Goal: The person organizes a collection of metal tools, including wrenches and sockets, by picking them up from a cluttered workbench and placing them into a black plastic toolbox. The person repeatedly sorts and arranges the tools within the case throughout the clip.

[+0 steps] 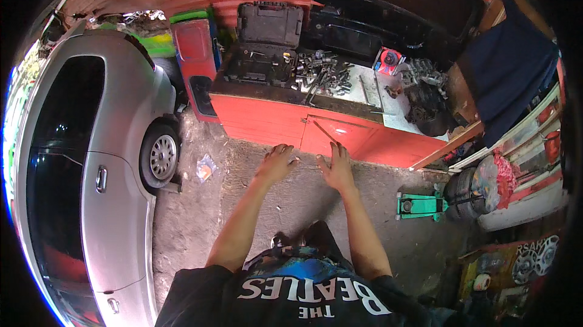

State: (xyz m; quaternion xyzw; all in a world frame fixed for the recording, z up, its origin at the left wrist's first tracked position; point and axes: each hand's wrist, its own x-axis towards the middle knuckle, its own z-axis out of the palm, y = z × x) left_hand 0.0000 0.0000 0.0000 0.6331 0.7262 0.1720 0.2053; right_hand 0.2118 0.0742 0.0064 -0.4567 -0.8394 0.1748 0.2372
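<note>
Both my arms reach forward over the concrete floor, in front of a red cabinet (255,117). My left hand (277,164) is open, its fingers stretched toward the cabinet and its thumb apart. Beside it on the right, my right hand (336,169) is open as well, thumb spread from the fingers. A thin brown strip (323,132) runs slantwise across the cabinet front just beyond the right fingertips; whether it touches them I cannot tell. On the cabinet top lies a heap of sockets (325,72) next to an opened black tool case (270,26).
A silver car (115,144) stands at the left. Long metal bars (378,93) and a greasy engine part (425,105) sit on the right of the worktop. A green floor jack (420,206) and stacked tires (463,193) are at the right. A plastic bag (206,168) lies on the floor.
</note>
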